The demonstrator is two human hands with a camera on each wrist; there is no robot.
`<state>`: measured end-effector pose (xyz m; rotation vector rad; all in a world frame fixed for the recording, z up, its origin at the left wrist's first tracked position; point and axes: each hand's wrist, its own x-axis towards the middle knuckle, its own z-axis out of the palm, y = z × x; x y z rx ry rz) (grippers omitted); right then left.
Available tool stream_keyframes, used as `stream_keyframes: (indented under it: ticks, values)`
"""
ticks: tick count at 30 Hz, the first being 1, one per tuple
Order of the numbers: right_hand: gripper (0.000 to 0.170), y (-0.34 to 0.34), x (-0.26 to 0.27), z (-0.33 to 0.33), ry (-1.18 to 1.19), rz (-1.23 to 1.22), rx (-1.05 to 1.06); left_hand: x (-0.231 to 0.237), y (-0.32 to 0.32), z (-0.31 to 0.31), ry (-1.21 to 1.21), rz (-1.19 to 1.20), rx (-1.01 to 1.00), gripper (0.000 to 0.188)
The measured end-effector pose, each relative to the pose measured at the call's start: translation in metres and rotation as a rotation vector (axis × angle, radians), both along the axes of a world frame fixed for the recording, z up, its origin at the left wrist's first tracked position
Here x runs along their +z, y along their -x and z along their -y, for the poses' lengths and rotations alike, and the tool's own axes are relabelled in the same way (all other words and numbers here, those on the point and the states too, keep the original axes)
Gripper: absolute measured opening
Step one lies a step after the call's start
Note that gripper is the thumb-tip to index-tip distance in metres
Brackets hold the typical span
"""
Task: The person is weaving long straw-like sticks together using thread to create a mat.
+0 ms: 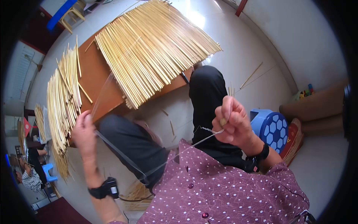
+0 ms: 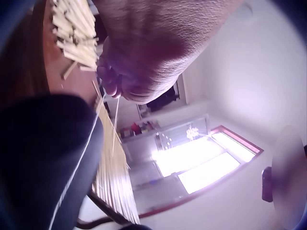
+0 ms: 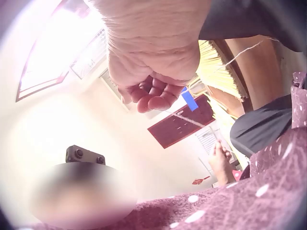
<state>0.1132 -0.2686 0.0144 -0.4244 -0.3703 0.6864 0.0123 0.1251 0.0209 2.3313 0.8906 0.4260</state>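
In the head view my left hand (image 1: 84,131) pinches a thin pale string (image 1: 201,141), out beside the left knee. One stretch of string runs from this hand up to a mat of straw-coloured stalks (image 1: 156,48). Another sags in front of the lap and rises to my right hand (image 1: 233,121). Curled fingers and thumb of the right hand grip the string above the right thigh, with a twisted length trailing from them. The left wrist view shows two strands leaving the left fingertips. In the right wrist view, the palm partly hides the grip.
The mat lies on a low brown table (image 1: 89,67). Loose stalks (image 1: 61,97) are heaped at its left end. A blue stool (image 1: 274,130) stands by my right elbow. Scattered stalks (image 1: 251,74) lie on the tiled floor. Another person (image 1: 31,179) sits far left.
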Motion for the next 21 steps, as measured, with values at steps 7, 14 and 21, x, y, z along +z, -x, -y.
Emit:
stream_keyframes:
  ticks: [7,14,21]
  values:
    - [0.012,0.002,-0.007,-0.014,0.019,0.000,0.041,-0.042,0.150,-0.076,0.536,-0.096,0.298,0.030]
    - [0.016,0.007,0.000,-0.022,-0.001,0.032,0.132,-0.018,0.122,-0.006,-0.213,0.036,0.011,0.029]
    - [0.019,0.013,0.013,-0.030,0.012,0.073,0.127,0.008,-0.009,0.141,0.713,-0.023,-0.964,0.036]
